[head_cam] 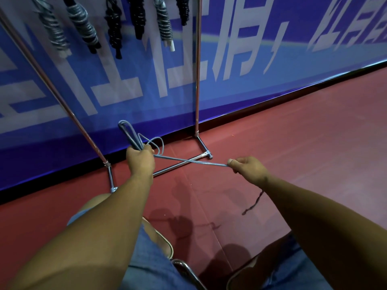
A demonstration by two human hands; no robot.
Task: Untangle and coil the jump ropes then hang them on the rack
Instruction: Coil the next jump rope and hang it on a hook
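Observation:
My left hand (140, 159) grips a folded bundle of a grey-blue jump rope (134, 137), whose loops stick up past my fist. A loose loop hangs beside that fist. One strand runs taut to the right, where my right hand (248, 167) pinches it between thumb and fingers. The metal rack (196, 80) stands right in front of me. Several coiled ropes (83, 26), grey and black, hang from its top.
The rack's chrome base bar (178, 165) lies on the red floor under the rope. A blue banner wall (251, 70) stands behind it. A dark rope piece (252, 203) lies on the floor at the right. My knees and a chair frame (188, 271) fill the bottom.

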